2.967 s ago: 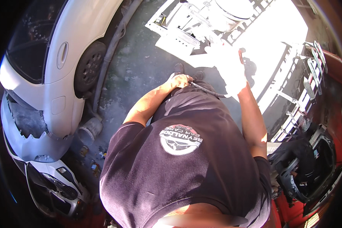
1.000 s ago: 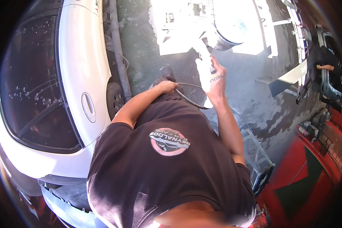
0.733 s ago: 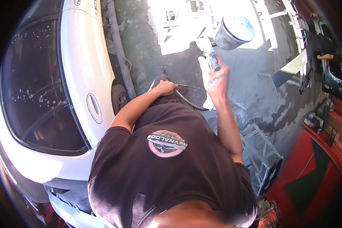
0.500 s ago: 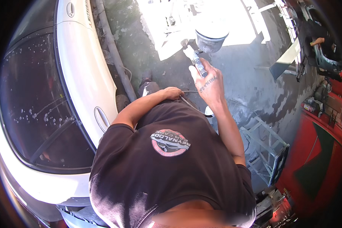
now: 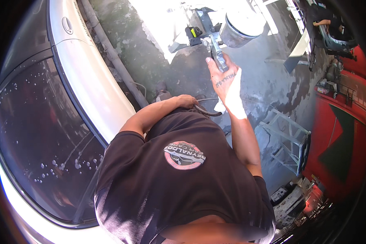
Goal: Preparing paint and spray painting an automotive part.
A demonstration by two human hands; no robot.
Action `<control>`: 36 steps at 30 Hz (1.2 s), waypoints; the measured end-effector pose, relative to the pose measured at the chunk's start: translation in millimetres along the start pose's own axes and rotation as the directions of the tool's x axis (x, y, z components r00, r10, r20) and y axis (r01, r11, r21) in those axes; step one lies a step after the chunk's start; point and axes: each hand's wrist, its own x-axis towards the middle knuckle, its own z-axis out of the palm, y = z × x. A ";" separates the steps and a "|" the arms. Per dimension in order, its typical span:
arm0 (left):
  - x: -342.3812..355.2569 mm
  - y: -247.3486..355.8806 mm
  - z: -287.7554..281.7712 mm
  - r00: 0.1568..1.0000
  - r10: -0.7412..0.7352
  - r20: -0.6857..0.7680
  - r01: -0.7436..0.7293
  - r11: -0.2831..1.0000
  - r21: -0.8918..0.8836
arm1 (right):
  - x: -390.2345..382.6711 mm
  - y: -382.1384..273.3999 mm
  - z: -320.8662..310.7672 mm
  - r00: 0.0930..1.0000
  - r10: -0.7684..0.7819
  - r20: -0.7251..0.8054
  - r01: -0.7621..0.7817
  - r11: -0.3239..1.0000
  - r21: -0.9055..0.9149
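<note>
My right hand (image 5: 227,75) is raised ahead of my body, closed round the handle of a silver spray gun (image 5: 216,55). Beside the gun's upper end is a round grey cup (image 5: 234,36), its top washed out by glare; it looks joined to the gun, but the joint is hard to see. At my waist, my left hand (image 5: 186,101) is closed on a grey hose (image 5: 207,110), which loops out toward my right forearm. Strong sunlight bleaches my right wrist.
Close on my left stands a white car (image 5: 83,77) with droplets on its dark window. A pipe (image 5: 110,49) runs along the floor beside it. To the right are a metal stand (image 5: 286,138) and a red panel (image 5: 333,142). Another person's arm (image 5: 322,22) shows at the far right.
My right hand has moved up and slightly right with the spray gun, and the cup has shifted up and right. Sunlight now falls on my right wrist. The car has slid left in view.
</note>
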 end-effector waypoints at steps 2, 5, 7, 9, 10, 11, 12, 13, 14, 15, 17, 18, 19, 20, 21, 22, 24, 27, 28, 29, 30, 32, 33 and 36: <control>-7.6 -7.3 -4.7 1.000 -0.006 0.006 0.006 1.000 0.010 | -3.5 -0.1 2.3 0.989 0.146 -0.012 -0.146 0.989 0.013; -17.7 -14.9 -11.3 0.998 -0.058 0.036 0.058 0.998 0.013 | -13.0 7.1 2.4 0.987 0.130 -0.096 -0.119 0.987 0.109; -24.8 -19.2 -17.2 0.999 -0.045 0.007 0.045 0.999 0.014 | -21.5 15.1 -1.7 0.978 0.200 -0.057 -0.192 0.973 0.126; -25.8 -16.5 -19.4 0.999 -0.033 0.019 0.033 0.999 -0.008 | -23.1 21.8 3.2 0.986 -0.049 -0.161 0.034 0.995 -0.096; -24.2 -15.5 -21.8 0.999 -0.035 0.019 0.035 0.999 0.003 | -25.0 23.9 4.8 0.984 -0.041 -0.173 0.025 0.995 -0.094; -20.7 -13.8 -23.8 0.999 -0.038 0.035 0.038 0.999 -0.008 | -25.8 25.0 7.5 0.989 -0.011 -0.145 0.000 0.997 -0.081; -16.4 -11.0 -23.5 0.997 -0.015 0.078 0.015 1.000 0.009 | -27.1 25.2 9.6 0.993 0.036 -0.115 -0.043 0.997 -0.058; -12.7 -8.3 -21.7 0.993 0.008 0.121 -0.010 1.000 0.019 | -27.4 24.4 12.1 0.992 0.028 -0.119 -0.037 0.996 -0.075; -10.3 -6.4 -19.1 0.994 0.091 0.061 -0.093 0.995 0.023 | -27.2 22.7 15.0 0.996 0.007 -0.085 -0.017 0.992 -0.123; -6.7 -4.9 -17.0 0.993 0.103 0.057 -0.103 0.995 0.009 | -26.8 20.1 17.5 0.998 -0.020 -0.053 0.011 0.986 -0.164; -1.1 -3.0 -14.5 0.992 0.111 0.068 -0.111 0.994 -0.004 | -21.7 13.0 24.7 0.999 -0.036 -0.021 0.031 0.974 -0.224; -1.3 -3.2 -13.9 0.991 0.115 0.065 -0.115 0.993 -0.005 | -16.2 8.9 28.4 0.998 -0.068 -0.007 0.064 0.965 -0.256; -1.5 -3.4 -14.5 0.991 0.120 0.063 -0.119 0.993 -0.019 | -8.5 4.7 31.9 0.998 -0.067 -0.002 0.064 0.960 -0.271; -2.6 -3.4 -15.0 0.991 0.122 0.058 -0.120 0.992 -0.033 | -0.4 0.3 34.9 0.995 -0.099 -0.012 0.092 0.956 -0.278; -4.3 -3.1 -16.2 0.990 0.128 0.059 -0.126 0.991 -0.034 | 5.4 -4.5 36.0 0.991 -0.131 -0.020 0.120 0.951 -0.285; -5.7 -2.1 -18.1 0.992 0.124 0.036 -0.122 0.991 -0.051 | 9.6 -9.6 34.6 0.991 -0.134 -0.016 0.123 0.949 -0.289; -8.1 2.0 -23.7 0.993 0.115 0.008 -0.114 0.991 -0.076 | 20.0 -19.9 30.4 0.995 -0.052 -0.089 0.033 0.979 -0.200; -9.0 13.6 -36.0 0.980 0.199 0.023 -0.194 0.973 -0.123 | 32.6 -32.1 10.7 0.994 0.111 0.005 -0.108 0.980 -0.170; -8.6 20.0 -39.3 0.977 0.212 0.011 -0.208 0.966 -0.157 | 35.5 -34.3 4.1 0.986 0.163 0.025 -0.162 0.985 -0.053; -8.5 26.4 -42.3 0.974 0.225 -0.001 -0.221 0.957 -0.190 | 38.0 -35.0 -1.5 0.986 0.166 0.021 -0.165 0.985 -0.050; -9.1 32.5 -44.9 0.974 0.227 0.005 -0.222 0.957 -0.187 | 39.2 -34.0 -7.1 0.957 0.277 0.085 -0.281 0.959 0.045; -9.8 43.5 -50.1 0.967 0.253 -0.012 -0.249 0.945 -0.213 | 42.0 -26.6 -16.4 0.912 0.371 0.173 -0.400 0.898 0.181; -9.1 47.4 -52.8 0.966 0.257 -0.009 -0.253 0.944 -0.211 | 43.6 -20.5 -20.2 0.912 0.373 0.169 -0.401 0.898 0.183; -4.1 51.4 -55.7 0.974 0.219 0.061 -0.205 0.962 -0.178 | 55.5 2.8 -25.6 0.948 0.283 0.144 -0.286 0.958 0.001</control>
